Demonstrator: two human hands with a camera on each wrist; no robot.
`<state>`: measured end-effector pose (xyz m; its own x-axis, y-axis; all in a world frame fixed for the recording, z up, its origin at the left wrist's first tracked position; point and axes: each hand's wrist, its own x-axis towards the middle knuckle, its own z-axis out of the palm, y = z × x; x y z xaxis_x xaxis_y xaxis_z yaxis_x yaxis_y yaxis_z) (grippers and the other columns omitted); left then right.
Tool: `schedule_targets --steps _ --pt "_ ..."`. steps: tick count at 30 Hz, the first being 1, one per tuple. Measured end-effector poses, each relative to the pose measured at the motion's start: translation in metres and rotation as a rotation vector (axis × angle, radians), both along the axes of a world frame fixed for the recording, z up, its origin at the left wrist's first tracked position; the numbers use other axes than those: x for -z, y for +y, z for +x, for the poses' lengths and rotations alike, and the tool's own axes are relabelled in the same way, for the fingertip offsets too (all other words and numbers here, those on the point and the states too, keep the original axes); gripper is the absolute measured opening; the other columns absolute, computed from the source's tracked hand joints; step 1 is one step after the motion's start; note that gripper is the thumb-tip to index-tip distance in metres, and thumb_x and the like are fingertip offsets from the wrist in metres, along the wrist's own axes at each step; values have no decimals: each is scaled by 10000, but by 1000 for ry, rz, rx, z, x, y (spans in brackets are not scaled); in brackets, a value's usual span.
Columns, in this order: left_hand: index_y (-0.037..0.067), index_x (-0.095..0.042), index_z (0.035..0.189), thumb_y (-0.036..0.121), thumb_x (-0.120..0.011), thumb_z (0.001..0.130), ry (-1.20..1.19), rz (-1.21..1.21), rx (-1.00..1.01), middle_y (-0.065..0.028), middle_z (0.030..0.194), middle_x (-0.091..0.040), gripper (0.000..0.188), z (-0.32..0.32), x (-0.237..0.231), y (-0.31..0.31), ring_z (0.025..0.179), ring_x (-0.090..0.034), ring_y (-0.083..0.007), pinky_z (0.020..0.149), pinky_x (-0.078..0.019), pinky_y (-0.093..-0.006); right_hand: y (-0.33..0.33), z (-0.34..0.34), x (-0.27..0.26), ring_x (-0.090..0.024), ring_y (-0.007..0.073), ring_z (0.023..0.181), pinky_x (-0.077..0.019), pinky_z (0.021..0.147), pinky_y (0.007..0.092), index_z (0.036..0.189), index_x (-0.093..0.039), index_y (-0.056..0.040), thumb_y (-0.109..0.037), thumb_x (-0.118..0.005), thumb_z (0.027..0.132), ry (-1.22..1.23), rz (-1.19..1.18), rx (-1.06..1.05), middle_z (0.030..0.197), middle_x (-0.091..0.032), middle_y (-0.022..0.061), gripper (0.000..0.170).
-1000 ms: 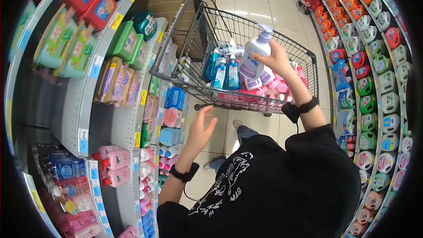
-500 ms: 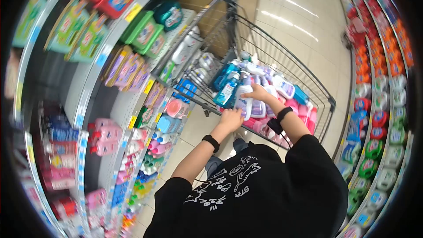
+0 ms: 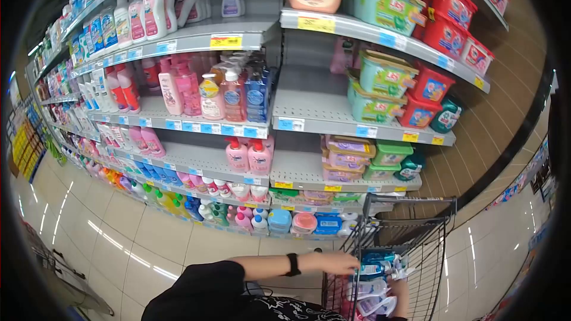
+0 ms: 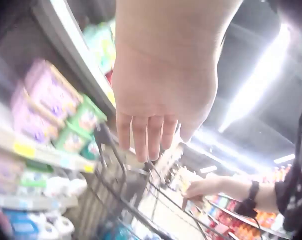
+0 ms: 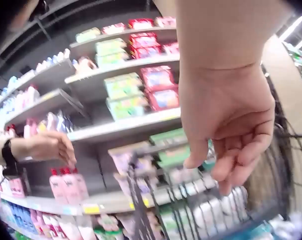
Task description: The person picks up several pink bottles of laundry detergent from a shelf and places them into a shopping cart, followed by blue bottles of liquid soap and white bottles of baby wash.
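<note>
My left hand point(image 3: 338, 263) reaches over the near side of the shopping cart point(image 3: 442, 255). Its fingers hang straight and relaxed in the left wrist view, with nothing in them. On the cart's other side is my right hand point(image 3: 399, 292), partly cut off by the lower edge of the head view. In the right wrist view, that right hand point(image 5: 231, 135) has loosely curled fingers and holds nothing. Between the hands, blue bottles point(image 3: 373, 270) and white-and-purple bottles point(image 3: 372, 289) lie piled in the cart.
Shelves point(image 3: 321, 122) of detergent and soap run along the aisle ahead. Pink pump bottles point(image 3: 248, 157), green tubs point(image 3: 385, 163) and red tubs point(image 3: 428, 86) stand on them. A brown wall panel point(image 3: 505, 83) is at the right, and a second cart point(image 3: 68, 276) at lower left.
The right hand held a white pump bottle above the cart, then lowered it among the others with the left hand joining. Both hands are now off it, and the head view has turned toward the shelves.
</note>
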<state>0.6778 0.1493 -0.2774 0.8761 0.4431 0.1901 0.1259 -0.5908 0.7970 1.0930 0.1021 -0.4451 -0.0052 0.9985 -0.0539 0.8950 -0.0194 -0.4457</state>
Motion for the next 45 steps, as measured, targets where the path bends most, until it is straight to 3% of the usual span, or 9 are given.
schedule_targets --steps 2,3,6,13,16,25,32,35,45 --pt "40 -544 1117 288 -504 903 57 3 -150 -170 1019 -596 330 -78 -70 19 945 -569 -337 782 -454 -413 22 -110 -218 -608 202 458 -514 535 341 958 -686 -50 -303 -655 798 46 -490 277 576 -626 107 301" --pt "46 -542 1126 296 -506 903 46 85 -274 -164 1027 -598 337 -117 -97 27 925 -577 -333 772 -458 -416 35 -128 -257 -601 181 460 -484 503 328 768 -695 -12 -320 -649 805 9 -240 44 478 -572 86 314" --pt "96 -553 1173 310 -542 890 -52 468 -571 -119 1044 -618 355 -237 -191 44 872 -619 -271 735 -494 -362 54 -255 -437 -571 138 452 -440 461 286 769 -648 38 -257 -625 841 117 -47 -158 511 -570 83 305" --pt "30 -568 1086 157 -535 903 -296 553 -944 -59 932 -633 225 -438 -422 17 840 -603 -119 737 -487 -263 96 -501 -651 -469 57 462 -393 448 219 952 -654 9 -221 -609 852 200 396 -698 590 -542 1 255" --pt "22 -581 1060 212 -547 891 -224 779 -967 -38 925 -617 256 -495 -484 25 791 -589 -105 732 -455 -254 160 -599 -692 -555 81 564 -451 484 211 989 -613 17 -292 -590 879 79 528 -998 702 -588 33 329" --pt "34 -600 1009 266 -605 829 370 997 -1250 -78 810 -640 294 -582 -539 142 721 -619 -177 631 -479 -302 309 -811 -750 -633 199 622 -531 560 298 1054 -586 7 -337 -605 827 -304 398 -768 836 -643 134 413" --pt "24 -508 1202 367 -640 778 715 321 -1190 -148 921 -639 561 -595 -538 191 771 -647 -232 622 -524 -341 407 -890 -773 -547 302 1076 -452 881 418 1154 -575 -46 -431 -649 761 -483 608 -771 1082 -616 161 555" --pt "28 -462 1272 362 -668 748 957 124 -1107 -179 1054 -604 654 -584 -533 191 793 -649 -269 630 -549 -337 453 -919 -784 -563 303 1066 -437 902 398 1158 -581 -73 -446 -667 711 -549 666 -714 1119 -606 170 589" --pt "68 -606 1127 289 -687 749 1135 357 -1033 -121 1030 -647 446 -569 -520 186 808 -652 -257 689 -531 -367 561 -966 -749 -575 318 1042 -460 879 380 1138 -573 -6 -447 -722 660 -38 682 -706 1124 -594 201 668"
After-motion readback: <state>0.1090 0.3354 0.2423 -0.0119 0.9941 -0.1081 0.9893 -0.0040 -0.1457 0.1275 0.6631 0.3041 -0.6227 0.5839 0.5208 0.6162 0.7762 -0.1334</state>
